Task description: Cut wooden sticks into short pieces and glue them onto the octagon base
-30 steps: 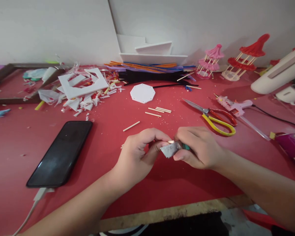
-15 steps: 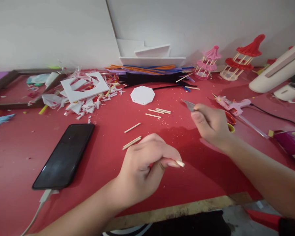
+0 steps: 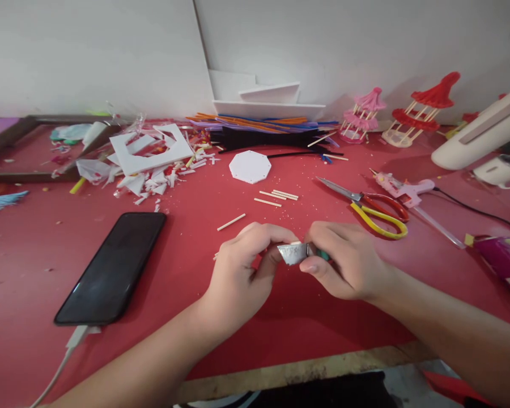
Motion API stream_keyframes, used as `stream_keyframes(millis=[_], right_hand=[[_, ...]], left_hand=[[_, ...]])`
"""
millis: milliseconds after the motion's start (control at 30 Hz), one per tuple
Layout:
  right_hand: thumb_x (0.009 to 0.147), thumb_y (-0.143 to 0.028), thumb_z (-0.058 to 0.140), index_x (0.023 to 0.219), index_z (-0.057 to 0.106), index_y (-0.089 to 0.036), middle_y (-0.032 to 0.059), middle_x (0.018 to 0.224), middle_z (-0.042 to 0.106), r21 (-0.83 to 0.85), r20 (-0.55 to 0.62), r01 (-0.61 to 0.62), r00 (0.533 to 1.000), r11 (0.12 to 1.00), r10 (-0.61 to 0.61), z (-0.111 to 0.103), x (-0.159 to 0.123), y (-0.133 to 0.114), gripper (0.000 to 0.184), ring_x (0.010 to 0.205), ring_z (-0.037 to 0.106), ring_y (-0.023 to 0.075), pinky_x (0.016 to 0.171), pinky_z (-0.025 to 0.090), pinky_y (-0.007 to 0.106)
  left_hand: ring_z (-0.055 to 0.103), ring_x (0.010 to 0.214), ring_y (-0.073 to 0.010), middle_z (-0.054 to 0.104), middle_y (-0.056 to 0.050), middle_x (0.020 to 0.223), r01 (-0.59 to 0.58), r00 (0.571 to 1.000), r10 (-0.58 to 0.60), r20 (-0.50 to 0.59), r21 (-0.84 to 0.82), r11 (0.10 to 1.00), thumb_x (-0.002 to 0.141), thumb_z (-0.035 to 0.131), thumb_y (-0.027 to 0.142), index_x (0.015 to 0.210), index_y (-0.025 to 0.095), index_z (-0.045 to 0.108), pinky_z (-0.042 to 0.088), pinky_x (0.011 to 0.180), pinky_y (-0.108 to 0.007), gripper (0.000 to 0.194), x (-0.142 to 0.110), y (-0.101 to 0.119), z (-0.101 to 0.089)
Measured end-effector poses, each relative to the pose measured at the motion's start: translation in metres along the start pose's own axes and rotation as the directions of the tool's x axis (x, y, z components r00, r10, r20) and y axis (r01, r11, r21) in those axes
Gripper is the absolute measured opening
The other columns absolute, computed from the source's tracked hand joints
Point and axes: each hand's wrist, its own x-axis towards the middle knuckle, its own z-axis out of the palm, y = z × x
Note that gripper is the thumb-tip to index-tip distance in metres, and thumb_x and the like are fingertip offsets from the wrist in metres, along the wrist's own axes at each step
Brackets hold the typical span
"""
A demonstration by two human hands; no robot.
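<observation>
My left hand (image 3: 244, 272) pinches a short wooden stick (image 3: 296, 243), most of it hidden inside the fingers. Against its end lies the wide silver blade of a utility knife (image 3: 292, 253), gripped in my right hand (image 3: 346, 260); a bit of green handle shows between those fingers. The hands are close together above the red table. Just beyond them lie several cut sticks (image 3: 276, 195), with one more stick (image 3: 231, 221) beside my left hand. A white octagonal board (image 3: 250, 166) with small holes near its corners rests farther back.
Yellow-and-red-handled scissors (image 3: 378, 220) and a pink glue gun (image 3: 408, 190) lie to the right. A black phone (image 3: 113, 269) on a cable is at left, near white foam scraps (image 3: 151, 150). Two small stick-built towers (image 3: 361, 116) stand at the back.
My right hand has come left and down from over the scissors, bringing the knife blade to the stick. My left hand has risen slightly, still pinching the stick. The scissors are now uncovered.
</observation>
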Motion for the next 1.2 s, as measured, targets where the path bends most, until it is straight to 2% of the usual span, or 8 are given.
stream_keyframes(millis=[367,633,867,1200], right_hand=[[0.098,-0.053,0.032,0.068,0.043,-0.019,-0.0022,0.06,0.044,0.003,0.03,0.001,1.0,1.0,-0.001,-0.0012,0.0003,0.0,0.046,0.053,0.037,0.0092,0.05,0.029,0.024],[0.097,-0.054,0.032,0.068,0.039,-0.021,-0.0034,0.059,0.04,0.049,0.029,0.055,0.998,0.997,-0.056,-0.0014,0.0011,0.0008,0.045,0.051,0.032,0.0091,0.049,0.027,0.024],[0.097,-0.051,0.037,0.067,0.042,-0.02,-0.0031,0.06,0.04,0.158,0.005,0.034,0.999,0.987,-0.036,0.0014,-0.0013,-0.0008,0.043,0.053,0.032,0.0092,0.05,0.026,0.025],[0.094,-0.047,0.045,0.065,0.035,-0.02,-0.0045,0.06,0.038,0.135,-0.015,-0.012,1.0,0.991,0.014,0.0019,0.001,-0.0044,0.041,0.053,0.031,0.0083,0.05,0.025,0.025]], left_hand=[[0.062,0.07,-0.0136,0.068,-0.002,0.079,0.018,0.999,-0.018,0.043,-0.002,1.0,0.077,0.046,-0.005,0.09,0.02,0.061,0.047,0.062,-0.024,0.031,-0.0013,-0.0038,-0.001],[0.062,0.071,-0.0141,0.068,-0.002,0.074,-0.032,0.997,0.034,0.073,-0.026,0.999,0.086,0.049,0.002,0.083,0.02,0.063,0.05,0.066,-0.026,0.022,0.0024,0.001,-0.0043],[0.056,0.065,-0.0143,0.068,-0.002,0.07,-0.127,0.991,0.126,0.035,0.017,0.992,0.088,0.05,0.004,0.081,0.021,0.062,0.048,0.062,-0.028,0.022,0.0036,0.0014,-0.0055],[0.055,0.064,-0.0134,0.062,-0.001,0.072,-0.088,0.996,0.089,-0.024,0.049,0.995,0.081,0.049,-0.001,0.083,0.02,0.062,0.045,0.058,-0.026,0.025,0.0011,0.0002,-0.0058]])
